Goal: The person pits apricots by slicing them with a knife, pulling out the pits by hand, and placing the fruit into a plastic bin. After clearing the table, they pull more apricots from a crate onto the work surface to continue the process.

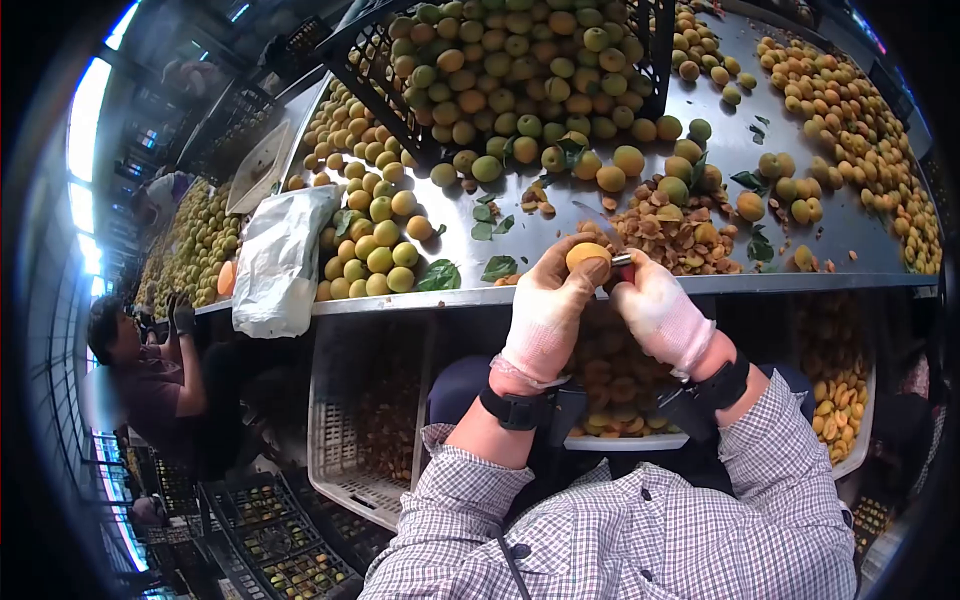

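Observation:
My left hand [548, 318] has its fingers wrapped round a yellow-orange apricot [588, 257] just over the front edge of the metal table. Against its right side my right hand [660, 308] is closed on a small knife [622, 260] with a metal neck and a reddish handle, mostly hidden in the fist. Both hands wear thin whitish gloves. Right behind them lies a heap of brownish-orange scraps [675, 230], with a few whole fruits on and around it.
A black crate [385, 110] tipped toward me spills green-yellow apricots. A white sack [285, 260] hangs over the table edge [470, 297]. Below stand a white basket of scraps [345, 480] and bins of orange fruit [838, 400]. Another person [150, 370] sits at left.

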`<state>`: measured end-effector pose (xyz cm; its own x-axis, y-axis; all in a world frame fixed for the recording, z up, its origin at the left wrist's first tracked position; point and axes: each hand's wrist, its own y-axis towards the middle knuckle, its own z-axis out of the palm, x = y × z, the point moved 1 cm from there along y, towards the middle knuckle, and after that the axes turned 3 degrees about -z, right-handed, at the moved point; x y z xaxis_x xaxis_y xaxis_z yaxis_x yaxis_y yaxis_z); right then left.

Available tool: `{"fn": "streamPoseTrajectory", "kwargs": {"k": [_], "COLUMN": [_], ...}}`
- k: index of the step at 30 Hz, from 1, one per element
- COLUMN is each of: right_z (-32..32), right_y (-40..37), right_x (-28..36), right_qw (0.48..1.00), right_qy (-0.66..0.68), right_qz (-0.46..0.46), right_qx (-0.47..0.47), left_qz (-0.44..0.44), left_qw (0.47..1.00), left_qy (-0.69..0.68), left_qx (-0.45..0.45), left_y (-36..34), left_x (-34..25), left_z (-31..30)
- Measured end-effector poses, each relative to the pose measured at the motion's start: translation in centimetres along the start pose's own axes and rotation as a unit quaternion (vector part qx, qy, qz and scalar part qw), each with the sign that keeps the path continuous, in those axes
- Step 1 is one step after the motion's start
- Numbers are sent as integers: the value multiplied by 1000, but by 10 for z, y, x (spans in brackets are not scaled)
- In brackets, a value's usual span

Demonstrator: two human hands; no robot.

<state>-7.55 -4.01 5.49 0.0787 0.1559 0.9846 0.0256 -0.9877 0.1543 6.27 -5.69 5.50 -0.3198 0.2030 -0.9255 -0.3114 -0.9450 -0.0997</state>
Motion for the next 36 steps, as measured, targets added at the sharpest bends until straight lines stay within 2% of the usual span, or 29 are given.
{"fn": "streamPoseTrajectory", "kwargs": {"k": [1,2,3,4,6,7,8,9,10,11,14,16,18,19,20,22,23,25,29,31,32,34,36], "right_z": [-17,-18,-21,-28,-28,-26,-26,-24,-21,-23,-21,-22,-23,-24,-24,-24,-23,-21,-19,-20,-20,-20,-18], "right_y": [-9,-12,-11,-11,-15,-16,-13,-11,-10,-11,-14,-14,-14,-14,-15,-16,-17,-18,-20,-20,-20,-18,-18], "right_x": [30,36,34,32,34,35,27,16,10,26,22,23,24,22,22,22,22,21,16,13,13,13,14], "right_qw": [947,894,856,813,812,844,902,979,998,988,977,973,973,972,972,974,974,969,961,947,946,931,932], "right_qy": [119,272,335,395,417,393,309,125,-66,-137,-209,-227,-229,-231,-232,-222,-222,-242,-273,-319,-320,-361,-358], "right_qz": [289,347,374,396,367,338,279,145,6,62,17,35,29,23,24,16,18,21,18,6,6,15,13], "right_qx": [75,80,124,160,179,138,114,65,14,30,21,30,30,34,33,34,34,32,32,37,39,53,54], "left_qz": [-9,-18,-21,-44,-40,-33,-26,-24,-18,-27,-33,-30,10,82,81,-17,-18,-61,-42,18,18,58,59], "left_qw": [1000,999,999,992,976,977,978,980,982,982,983,984,998,974,974,998,998,990,997,998,998,995,994], "left_qy": [-5,-10,-17,-85,-175,-184,-190,-186,-178,-177,-170,-167,10,209,208,-24,-25,-118,-50,22,19,86,93], "left_qx": [16,35,46,77,122,100,75,61,66,67,64,60,54,40,41,62,62,39,44,58,57,9,25], "left_y": [2,3,4,1,2,2,1,5,7,7,7,6,6,9,9,7,6,4,5,8,6,2,2], "left_x": [-1,-1,-3,-6,-7,-8,-10,-3,3,4,3,2,-1,2,1,-1,-3,-4,-7,-7,-8,-13,-11], "left_z": [-2,-4,-6,-7,-4,1,3,-5,-10,-12,-7,-2,-3,-8,-8,-5,-3,0,-5,-5,-3,2,-1]}}
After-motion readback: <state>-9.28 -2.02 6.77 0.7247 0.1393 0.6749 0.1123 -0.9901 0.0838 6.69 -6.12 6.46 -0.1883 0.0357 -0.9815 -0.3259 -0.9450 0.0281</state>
